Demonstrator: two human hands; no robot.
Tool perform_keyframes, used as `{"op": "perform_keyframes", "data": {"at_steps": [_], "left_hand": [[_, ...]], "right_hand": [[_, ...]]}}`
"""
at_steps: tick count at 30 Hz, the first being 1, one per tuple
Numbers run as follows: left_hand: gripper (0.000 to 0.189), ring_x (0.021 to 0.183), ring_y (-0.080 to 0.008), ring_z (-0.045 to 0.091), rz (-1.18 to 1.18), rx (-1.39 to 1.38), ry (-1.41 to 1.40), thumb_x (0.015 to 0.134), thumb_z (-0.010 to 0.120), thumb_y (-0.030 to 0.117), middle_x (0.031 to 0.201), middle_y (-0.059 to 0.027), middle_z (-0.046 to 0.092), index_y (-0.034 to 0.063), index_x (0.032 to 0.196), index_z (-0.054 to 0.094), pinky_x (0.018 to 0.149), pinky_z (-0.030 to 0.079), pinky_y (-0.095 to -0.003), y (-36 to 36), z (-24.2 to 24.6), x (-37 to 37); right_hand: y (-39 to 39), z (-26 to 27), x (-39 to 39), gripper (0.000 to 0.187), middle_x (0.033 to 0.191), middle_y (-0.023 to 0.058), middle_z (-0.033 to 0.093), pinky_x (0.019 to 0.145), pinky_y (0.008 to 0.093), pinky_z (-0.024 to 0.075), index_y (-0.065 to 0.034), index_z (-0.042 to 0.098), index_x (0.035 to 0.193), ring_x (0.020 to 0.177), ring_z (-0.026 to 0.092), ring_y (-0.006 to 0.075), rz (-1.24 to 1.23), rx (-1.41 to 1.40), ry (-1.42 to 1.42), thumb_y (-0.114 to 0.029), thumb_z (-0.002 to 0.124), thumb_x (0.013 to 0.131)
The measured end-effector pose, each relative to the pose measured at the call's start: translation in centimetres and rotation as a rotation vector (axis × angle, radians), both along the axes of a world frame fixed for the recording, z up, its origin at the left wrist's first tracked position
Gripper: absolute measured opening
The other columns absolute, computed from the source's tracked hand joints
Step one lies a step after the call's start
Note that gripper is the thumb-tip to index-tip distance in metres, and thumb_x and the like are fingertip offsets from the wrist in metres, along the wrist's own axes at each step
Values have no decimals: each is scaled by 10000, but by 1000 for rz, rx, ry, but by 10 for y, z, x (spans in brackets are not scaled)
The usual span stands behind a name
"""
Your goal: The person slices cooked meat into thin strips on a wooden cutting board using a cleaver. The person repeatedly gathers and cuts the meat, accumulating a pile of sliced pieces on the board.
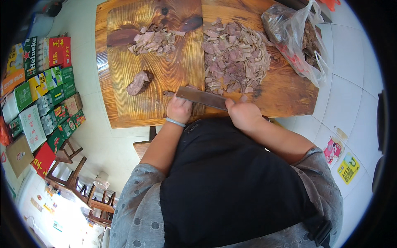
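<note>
My right hand (245,114) grips the handle end of a metal cleaver (203,97), whose blade reaches left over the near part of a wooden board (176,71). My left hand (180,110) is at the blade's far end, its fingers partly hidden; a bit of meat shows behind the blade there, and whether the hand grips it I cannot tell. A small dark meat piece (168,93) lies just left of the blade. Farther left sits a chunk of cooked meat (138,83). Sliced meat (153,40) lies in a small heap behind it, and a large pile of sliced meat (237,57) spreads to the right.
A clear plastic bag (297,40) with large dark meat pieces stands at the table's back right. The wooden table (291,100) ends close to my apron. Stacked drink cartons (59,94) stand on the floor at left, with wooden stools (71,178) nearer.
</note>
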State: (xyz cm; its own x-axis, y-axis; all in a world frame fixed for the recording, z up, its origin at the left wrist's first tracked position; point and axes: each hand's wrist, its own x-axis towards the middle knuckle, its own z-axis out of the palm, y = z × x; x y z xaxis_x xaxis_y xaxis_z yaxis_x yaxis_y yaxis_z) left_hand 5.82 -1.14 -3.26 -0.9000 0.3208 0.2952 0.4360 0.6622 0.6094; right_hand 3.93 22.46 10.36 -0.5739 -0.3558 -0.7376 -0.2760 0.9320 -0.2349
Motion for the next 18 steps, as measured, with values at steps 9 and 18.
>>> {"op": "perform_keyframes", "data": {"at_steps": [9,18], "left_hand": [[339,1033,-296,663,37,-60,51,732,652,15,1096,-91,692,68,1057,736,892,556,-373,0,-4,2],[319,1015,-282,663,27,-23,53,758,639,-3,1073,-84,696,72,1053,734,870,555,-363,0,2,-1]], "right_hand": [[-41,-23,-13,284,855,212,720,653,470,582,77,564,1134,783,727,358,-10,-52,117,-74,512,900],[-8,2,-3,201,862,192,714,702,487,570,19,588,1063,831,719,369,-26,-14,65,-78,498,911]]}}
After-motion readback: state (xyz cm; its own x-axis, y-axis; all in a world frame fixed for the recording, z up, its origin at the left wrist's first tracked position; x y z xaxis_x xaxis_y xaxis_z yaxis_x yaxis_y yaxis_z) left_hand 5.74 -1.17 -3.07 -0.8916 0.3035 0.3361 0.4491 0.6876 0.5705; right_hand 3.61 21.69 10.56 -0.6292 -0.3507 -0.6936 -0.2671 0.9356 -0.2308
